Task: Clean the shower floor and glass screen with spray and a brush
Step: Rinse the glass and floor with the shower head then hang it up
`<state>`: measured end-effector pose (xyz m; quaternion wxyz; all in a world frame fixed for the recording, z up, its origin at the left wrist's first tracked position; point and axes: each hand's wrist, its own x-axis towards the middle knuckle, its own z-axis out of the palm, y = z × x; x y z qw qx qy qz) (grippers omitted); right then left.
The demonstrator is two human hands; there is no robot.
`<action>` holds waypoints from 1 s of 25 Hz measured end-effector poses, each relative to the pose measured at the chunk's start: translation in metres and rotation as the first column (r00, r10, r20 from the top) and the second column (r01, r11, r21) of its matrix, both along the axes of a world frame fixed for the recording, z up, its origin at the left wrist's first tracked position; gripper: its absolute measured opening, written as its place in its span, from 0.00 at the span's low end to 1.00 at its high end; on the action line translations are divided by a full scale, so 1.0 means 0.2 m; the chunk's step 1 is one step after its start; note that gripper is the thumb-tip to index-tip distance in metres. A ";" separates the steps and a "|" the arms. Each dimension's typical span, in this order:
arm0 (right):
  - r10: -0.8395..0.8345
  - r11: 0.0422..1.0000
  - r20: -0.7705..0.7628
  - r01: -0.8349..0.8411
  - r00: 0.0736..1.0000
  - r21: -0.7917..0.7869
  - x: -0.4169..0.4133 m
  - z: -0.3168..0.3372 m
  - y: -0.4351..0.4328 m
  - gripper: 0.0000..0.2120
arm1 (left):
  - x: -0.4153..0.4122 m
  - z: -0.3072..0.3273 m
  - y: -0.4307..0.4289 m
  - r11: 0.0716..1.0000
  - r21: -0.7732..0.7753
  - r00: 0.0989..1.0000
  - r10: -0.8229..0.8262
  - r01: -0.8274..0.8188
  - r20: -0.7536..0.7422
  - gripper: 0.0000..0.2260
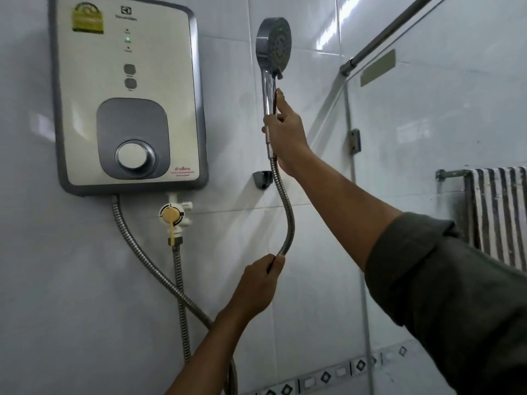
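My right hand [285,135] grips the chrome handle of the shower head [273,42], held upright against the tiled wall, above a small chrome wall holder [261,178]. My left hand [256,286] pinches the metal shower hose [286,212] lower down, where it curves below the handle. The glass screen [445,138] stands to the right, with a metal brace bar [390,29] at its top. No spray bottle or brush is in view. The floor is out of view.
A white and grey water heater [128,95] hangs on the wall at left, its green light on. Below it sits a yellow-handled valve [172,216] with a second hose. A striped towel [499,215] hangs on a rail behind the glass at right.
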<state>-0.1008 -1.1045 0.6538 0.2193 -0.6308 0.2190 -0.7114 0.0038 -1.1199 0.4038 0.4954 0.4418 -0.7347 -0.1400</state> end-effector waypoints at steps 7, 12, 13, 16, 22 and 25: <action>-0.020 0.993 0.039 0.024 0.999 -0.116 -0.01 -0.03 -0.12 0.30 | 0.02 0.00 -0.03 0.999 0.042 0.997 0.002 0.001 -0.079 0.20; 0.011 0.990 0.083 0.001 0.997 -0.144 0.03 -0.01 -0.15 0.24 | 0.01 -0.02 -0.09 0.998 0.057 0.990 -0.019 0.028 -0.139 0.21; 0.006 0.991 0.080 0.005 0.997 -0.137 0.04 -0.02 -0.17 0.21 | 0.02 -0.02 -0.10 0.998 0.064 0.990 -0.014 0.024 -0.143 0.21; 0.043 0.994 0.031 -0.040 0.999 -0.106 0.03 -0.07 -0.23 0.15 | 0.02 -0.07 -0.12 0.996 0.088 0.992 -0.006 0.018 -0.130 0.21; 0.059 0.991 -0.024 -0.061 0.998 -0.122 -0.01 -0.16 -0.26 0.17 | 0.03 -0.18 -0.17 0.991 0.137 0.983 0.037 -0.013 -0.181 0.20; 0.042 0.989 -0.061 -0.050 0.997 -0.138 0.00 -0.22 -0.26 0.17 | 0.03 -0.21 -0.20 0.983 0.173 0.983 0.094 -0.066 -0.160 0.21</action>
